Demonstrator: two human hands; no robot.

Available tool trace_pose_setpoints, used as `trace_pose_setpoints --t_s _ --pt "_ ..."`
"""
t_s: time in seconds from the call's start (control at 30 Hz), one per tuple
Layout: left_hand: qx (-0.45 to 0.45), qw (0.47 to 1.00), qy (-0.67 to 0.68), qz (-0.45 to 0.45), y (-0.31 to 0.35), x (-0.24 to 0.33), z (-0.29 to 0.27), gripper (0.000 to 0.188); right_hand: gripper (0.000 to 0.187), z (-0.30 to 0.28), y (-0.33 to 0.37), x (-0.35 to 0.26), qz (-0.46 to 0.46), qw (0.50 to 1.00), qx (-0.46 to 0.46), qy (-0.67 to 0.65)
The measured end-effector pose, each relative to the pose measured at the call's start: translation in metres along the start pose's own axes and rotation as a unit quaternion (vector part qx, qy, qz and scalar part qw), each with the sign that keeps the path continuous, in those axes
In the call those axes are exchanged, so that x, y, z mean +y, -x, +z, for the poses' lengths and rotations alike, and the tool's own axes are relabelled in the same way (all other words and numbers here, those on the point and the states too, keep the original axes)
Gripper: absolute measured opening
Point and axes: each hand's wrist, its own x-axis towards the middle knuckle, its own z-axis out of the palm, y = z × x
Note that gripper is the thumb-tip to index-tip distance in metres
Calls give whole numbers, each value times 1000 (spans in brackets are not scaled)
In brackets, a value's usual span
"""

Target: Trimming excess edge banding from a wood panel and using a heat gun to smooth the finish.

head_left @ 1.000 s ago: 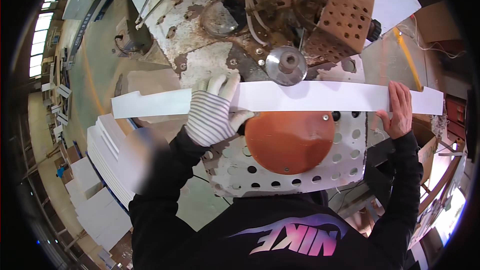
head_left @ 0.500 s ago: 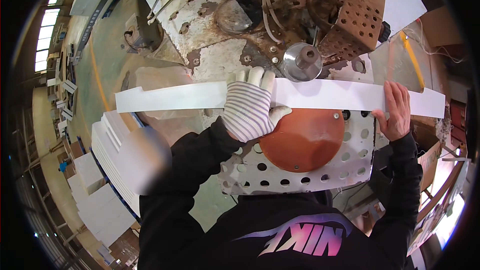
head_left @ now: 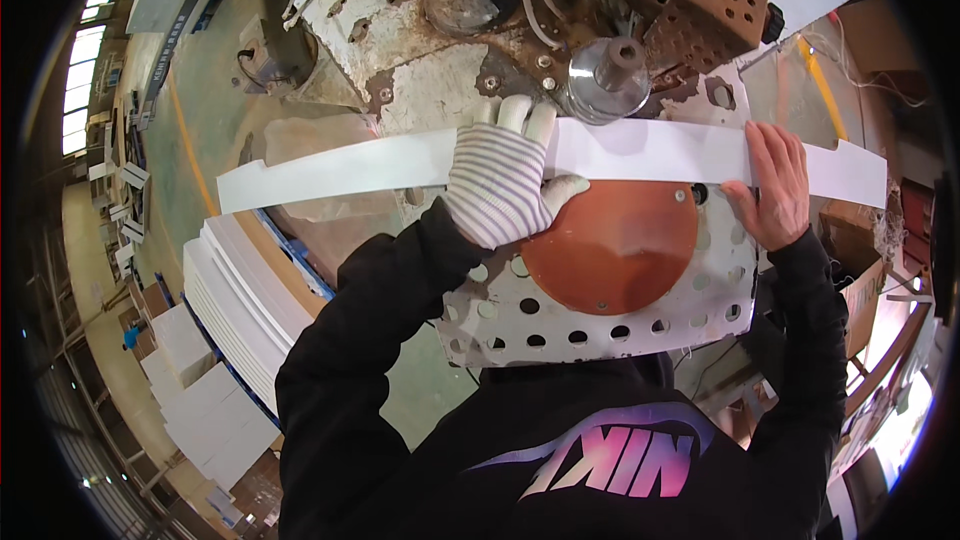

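Pressing a long white strip (head_left: 640, 152) flat, gloved left hand (head_left: 500, 185) clamped over its middle, bare right hand (head_left: 775, 185) spread open on it, orange disc (head_left: 610, 245) just below both, metal spindle (head_left: 607, 75) just beyond.

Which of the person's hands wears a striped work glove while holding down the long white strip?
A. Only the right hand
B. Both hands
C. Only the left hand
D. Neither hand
C. The left hand, in a striped knit glove, presses on the long white strip near its middle, while the right hand is bare and rests on the strip further along.
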Motion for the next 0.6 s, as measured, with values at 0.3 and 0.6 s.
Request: trace_pose_setpoints --t_s 0.3,0.6 --pt "22 998 11 59 -11 7 6 67 70 1 0 -19 50 998 3 -28" --pt "11 1000 12 16 18 -23 -5 73 85 7 67 64 175 976 -18 129"
